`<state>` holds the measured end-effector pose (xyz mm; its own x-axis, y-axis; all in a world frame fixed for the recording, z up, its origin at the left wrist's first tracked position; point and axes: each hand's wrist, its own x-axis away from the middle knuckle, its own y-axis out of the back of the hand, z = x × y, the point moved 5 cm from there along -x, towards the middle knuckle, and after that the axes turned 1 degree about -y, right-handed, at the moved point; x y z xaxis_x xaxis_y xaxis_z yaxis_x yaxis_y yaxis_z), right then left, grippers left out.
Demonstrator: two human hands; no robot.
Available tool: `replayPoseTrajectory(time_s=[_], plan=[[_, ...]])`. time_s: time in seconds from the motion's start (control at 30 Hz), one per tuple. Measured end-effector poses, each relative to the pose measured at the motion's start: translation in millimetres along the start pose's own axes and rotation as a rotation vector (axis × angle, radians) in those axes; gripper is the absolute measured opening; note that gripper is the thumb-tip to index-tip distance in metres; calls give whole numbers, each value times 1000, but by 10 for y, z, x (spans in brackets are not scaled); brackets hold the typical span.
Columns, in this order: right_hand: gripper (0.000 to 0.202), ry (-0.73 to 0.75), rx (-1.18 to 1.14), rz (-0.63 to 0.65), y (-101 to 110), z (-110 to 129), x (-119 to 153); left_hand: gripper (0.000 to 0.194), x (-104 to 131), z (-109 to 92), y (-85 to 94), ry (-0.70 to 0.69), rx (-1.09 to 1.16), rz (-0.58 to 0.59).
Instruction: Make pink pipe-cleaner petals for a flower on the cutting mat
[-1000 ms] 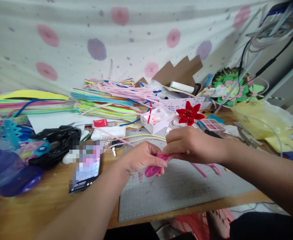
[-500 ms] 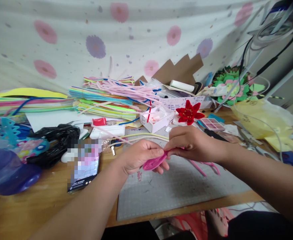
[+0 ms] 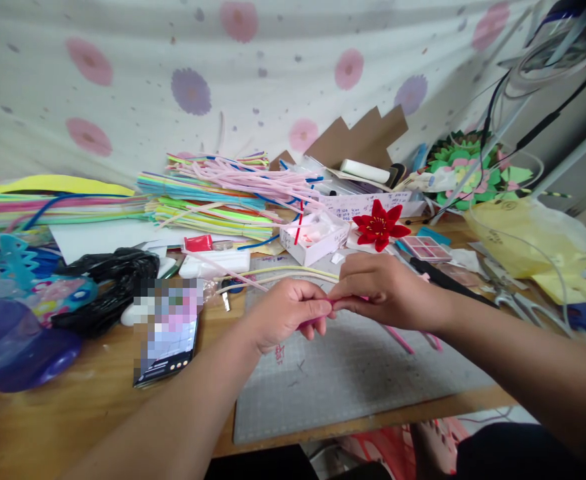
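Note:
Over the cutting mat (image 3: 317,393), my left hand (image 3: 290,312) pinches a magenta petal shape (image 3: 311,323) that looks wound from pipe cleaner. Most of the petal is hidden behind the thumb and fingers. Right beside it, my right hand (image 3: 385,292) has its fingertips closed at the petal's end, the two hands nearly touching. What exactly the right fingertips grip is partly covered. Pink pipe cleaner lengths (image 3: 400,340) show below the right hand, above or on the mat. A red pipe cleaner flower (image 3: 380,225) stands behind the right hand.
Bundles of coloured pipe cleaners (image 3: 213,220) lie at the back, near a small white box (image 3: 317,243). To the left are a phone (image 3: 173,340), a black plastic bag (image 3: 107,287) and a purple container (image 3: 17,347). Scissors (image 3: 523,307) and a yellow bag (image 3: 527,240) lie right.
The magenta petal has turned in my left hand, so its broad face no longer shows. My left fingers have curled in around it. The right hand has barely moved.

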<state>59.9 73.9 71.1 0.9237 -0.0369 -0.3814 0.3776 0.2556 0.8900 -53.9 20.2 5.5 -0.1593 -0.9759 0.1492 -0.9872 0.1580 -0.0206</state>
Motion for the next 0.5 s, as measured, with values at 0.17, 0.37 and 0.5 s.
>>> replayPoseTrajectory(time_s=[0.17,0.37,0.5], plan=[[17,2,13,-13,25,-4,53,20,0,-14,4,-43,-32,-21],[17,-163,106,90,26,-43,57,20,-13,25,26,-7,-263,-72],[15,-182,332,126,13,16,-4,21,-43,59,51,11,-364,-132]])
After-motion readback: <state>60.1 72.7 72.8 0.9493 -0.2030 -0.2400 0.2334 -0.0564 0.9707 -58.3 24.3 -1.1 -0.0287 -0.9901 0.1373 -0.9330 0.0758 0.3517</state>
